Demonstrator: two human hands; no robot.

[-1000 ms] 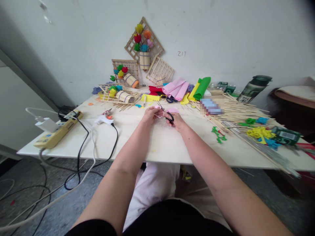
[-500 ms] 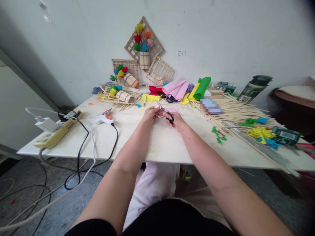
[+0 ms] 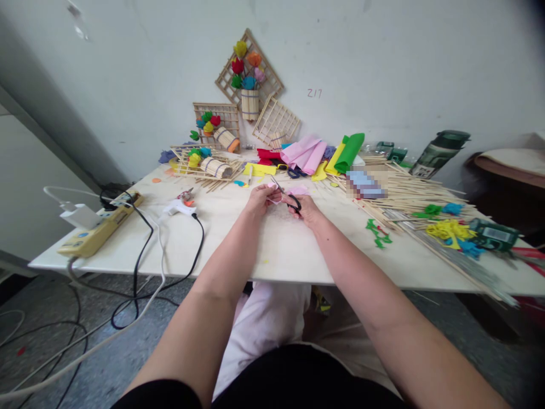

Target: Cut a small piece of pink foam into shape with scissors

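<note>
My right hand point(image 3: 305, 209) is closed around the black handles of a pair of scissors point(image 3: 293, 203), whose blades point up and left toward my other hand. Between the fingers of my left hand point(image 3: 261, 197) is a small piece of pink paper point(image 3: 275, 200), right beside the blades and mostly hidden by the fingers. Another bit of pink paper point(image 3: 299, 190) lies on the white table point(image 3: 293, 258) just beyond the scissors.
Bamboo lattices with paper flowers point(image 3: 249, 74) lean on the wall. Coloured paper rolls point(image 3: 351, 153) lie at the back, with many thin sticks point(image 3: 409, 187) at right. To the left are a glue gun point(image 3: 181, 207), its cord and a power strip point(image 3: 97, 230). A dark bottle point(image 3: 440, 153) stands tilted.
The pink paper in my left hand has shifted slightly and less of it shows by the blades. Both hands stay in nearly the same place.
</note>
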